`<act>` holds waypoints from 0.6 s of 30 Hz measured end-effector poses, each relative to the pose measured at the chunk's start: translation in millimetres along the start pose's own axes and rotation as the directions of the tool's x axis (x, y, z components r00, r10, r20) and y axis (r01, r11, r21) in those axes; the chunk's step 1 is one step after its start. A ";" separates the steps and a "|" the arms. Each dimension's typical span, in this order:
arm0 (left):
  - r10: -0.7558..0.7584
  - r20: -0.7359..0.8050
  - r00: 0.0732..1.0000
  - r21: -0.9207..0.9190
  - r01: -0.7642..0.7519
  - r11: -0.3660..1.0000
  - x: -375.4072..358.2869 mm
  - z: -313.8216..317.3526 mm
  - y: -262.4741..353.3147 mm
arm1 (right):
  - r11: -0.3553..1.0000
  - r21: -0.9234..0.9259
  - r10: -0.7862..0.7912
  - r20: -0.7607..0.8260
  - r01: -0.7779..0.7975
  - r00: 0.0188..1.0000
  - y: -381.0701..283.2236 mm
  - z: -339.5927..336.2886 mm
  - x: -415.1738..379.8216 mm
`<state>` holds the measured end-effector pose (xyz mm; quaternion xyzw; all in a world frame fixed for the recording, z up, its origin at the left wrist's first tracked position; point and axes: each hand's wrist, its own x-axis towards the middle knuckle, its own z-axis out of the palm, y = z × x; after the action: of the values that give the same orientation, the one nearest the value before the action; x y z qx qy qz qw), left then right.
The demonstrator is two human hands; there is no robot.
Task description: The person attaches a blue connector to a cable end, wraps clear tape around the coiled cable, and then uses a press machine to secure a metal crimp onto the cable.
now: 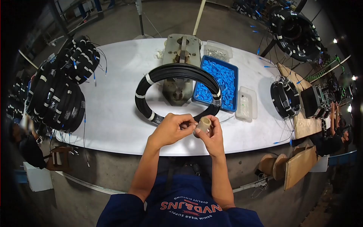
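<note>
My right hand (213, 138) is wrapped round a small roll of tan, see-through tape (205, 123), held near the table's front edge. Just left of the roll, my left hand (174, 129) is closed in a pinch with its fingertips close to the tape; what lies between them is too small to make out. Beyond both hands is a coil of black cable (177, 70), bound with white bands in several places. Its near side is partly hidden behind my hands, and its far side overlaps a metal press (181, 53).
A blue tray (235, 89) of small blue connectors stands right of the press, beside clear plastic boxes (247, 102) of small parts. More black coils (56, 102) pile up at the left, another coil (284, 97) at the right. Other people are at both sides.
</note>
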<state>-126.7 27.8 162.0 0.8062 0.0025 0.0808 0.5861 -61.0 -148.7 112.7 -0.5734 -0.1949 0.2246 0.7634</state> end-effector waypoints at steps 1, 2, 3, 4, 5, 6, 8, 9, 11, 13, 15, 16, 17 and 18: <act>0.006 -0.008 1.000 0.013 -0.006 1.000 1.1 -3.5 0.8 | 1.000 0.007 -0.011 0.010 0.011 1.000 3.4 5.0 1.9; 0.032 -0.002 0.999 0.023 -0.032 0.999 1.7 -7.0 0.5 | 0.989 0.144 0.020 -0.025 -0.017 0.999 6.5 10.8 3.1; 0.056 0.004 0.998 0.033 -0.056 0.998 2.0 -10.7 1.1 | 0.959 0.279 0.058 -0.054 -0.041 0.997 10.0 15.6 5.1; 0.043 0.000 0.999 0.060 -0.043 0.997 3.5 -17.1 7.8 | 0.954 0.298 0.036 -0.036 -0.024 0.999 14.0 20.0 9.0; 0.042 -0.003 0.999 0.073 -0.042 0.996 5.5 -22.4 9.5 | 0.951 0.308 0.032 -0.029 -0.022 0.999 15.8 22.8 10.7; 0.069 0.005 0.998 0.084 -0.070 0.994 7.7 -28.2 11.2 | 0.945 0.327 0.032 -0.004 -0.029 0.999 17.1 26.0 12.9; 0.096 0.023 0.995 0.125 -0.098 0.987 13.5 -41.6 17.7 | 0.931 0.364 0.011 0.027 -0.020 1.000 19.0 36.6 23.0; 0.102 0.026 0.994 0.149 -0.105 0.983 17.4 -49.6 23.0 | 0.908 0.419 0.005 0.006 -0.007 1.000 24.4 41.9 30.7; 0.131 0.112 0.985 0.331 -0.161 0.930 27.2 -67.3 39.3 | 0.851 0.524 -0.004 -0.038 0.023 0.999 26.3 56.9 47.0; 0.090 0.127 0.988 0.345 -0.129 0.930 40.0 -86.2 58.1 | 0.773 0.630 -0.029 -0.082 0.074 0.996 25.2 69.7 65.7; 0.480 -0.083 0.873 0.632 -0.327 0.703 58.7 -98.9 50.8 | 0.702 0.708 -0.039 -0.067 0.075 0.997 21.7 79.8 85.9; 0.460 -0.105 0.882 0.686 -0.270 0.675 64.6 -103.6 50.3 | 0.693 0.717 -0.041 -0.068 0.078 0.997 11.5 87.2 89.8; 0.464 -0.095 0.881 0.692 -0.277 0.667 70.1 -105.6 36.3 | 0.686 0.722 -0.048 -0.072 0.086 0.996 10.2 92.3 95.5; 0.378 -0.082 0.922 0.628 -0.247 0.738 78.7 -106.5 15.6 | 0.659 0.745 -0.056 -0.093 0.107 0.994 8.7 96.4 102.1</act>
<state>-64.6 131.2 218.7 0.9269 -0.0476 0.2552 0.2711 -31.4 -12.8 134.1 -0.2066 -0.0871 0.2325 0.9464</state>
